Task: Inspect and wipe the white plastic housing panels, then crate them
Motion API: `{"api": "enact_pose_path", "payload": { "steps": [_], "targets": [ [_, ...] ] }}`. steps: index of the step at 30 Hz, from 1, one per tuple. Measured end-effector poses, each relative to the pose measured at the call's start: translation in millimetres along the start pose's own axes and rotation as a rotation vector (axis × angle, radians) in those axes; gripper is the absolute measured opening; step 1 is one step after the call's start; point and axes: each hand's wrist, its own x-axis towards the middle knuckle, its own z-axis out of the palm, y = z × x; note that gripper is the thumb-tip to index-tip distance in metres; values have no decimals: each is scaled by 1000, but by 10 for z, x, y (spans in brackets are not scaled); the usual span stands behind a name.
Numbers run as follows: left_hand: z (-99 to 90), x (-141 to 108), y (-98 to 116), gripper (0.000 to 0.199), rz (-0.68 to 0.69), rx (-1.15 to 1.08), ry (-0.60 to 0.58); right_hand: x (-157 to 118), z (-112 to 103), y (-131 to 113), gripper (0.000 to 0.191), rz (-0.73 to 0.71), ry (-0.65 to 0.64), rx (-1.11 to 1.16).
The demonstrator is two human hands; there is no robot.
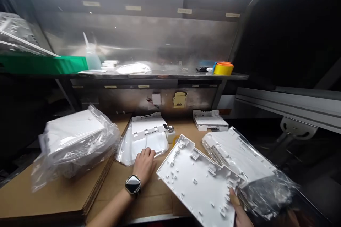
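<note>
My right hand (239,211) grips the lower right edge of a white plastic housing panel (195,181), its clip-studded inner side facing me. The panel is tilted above the table, and the rest of that hand is hidden or cut off by the frame. My left hand (144,166), with a watch (133,184) on its wrist, is palm down, fingers pointing forward, slightly bent and spread. It is at the near edge of a stack of clear plastic bags (151,145); contact is unclear. Another white housing (147,124) lies on those bags, beside a small pump-top bottle (169,134).
Bagged white housings sit at left (77,131) on a cardboard stack (53,198), and more housings (239,152) lie at right. One white housing (210,120) stands at the back. A metal shelf (165,77) carries a green bin (53,64) and yellow tape (223,69).
</note>
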Motion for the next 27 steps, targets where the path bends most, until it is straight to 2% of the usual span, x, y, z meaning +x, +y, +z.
{"api": "enact_pose_path", "payload": {
  "steps": [2, 4, 6, 9, 11, 14, 18, 21, 27],
  "targets": [
    [161, 89, -89, 21, 23, 87, 10, 10, -137, -46, 85, 40, 86, 113],
    [187, 138, -178, 18, 38, 121, 7, 19, -244, -80, 93, 83, 156, 227],
    [90, 192, -261, 18, 37, 113, 8, 20, -315, -105, 93, 99, 182, 286],
    [-169, 342, -381, 19, -18, 40, 20, 10, -342, -128, 89, 77, 180, 315],
    [-332, 488, -460, 23, -85, -47, 8, 12, -317, -134, 88, 51, 180, 326],
    [-493, 722, -561, 26, -152, -239, -95, 49, -249, -128, 86, 26, 176, 332],
    [-614, 962, -646, 21, -198, -516, -296, 155, -147, -99, 87, -27, 165, 288],
    [-677, 1056, -690, 16, -219, -667, -391, 242, -51, -83, 88, -43, 142, 251],
    [-630, 1080, -704, 14, -193, -820, -350, 333, 158, -84, 92, 37, 96, 251]
  ]
}}
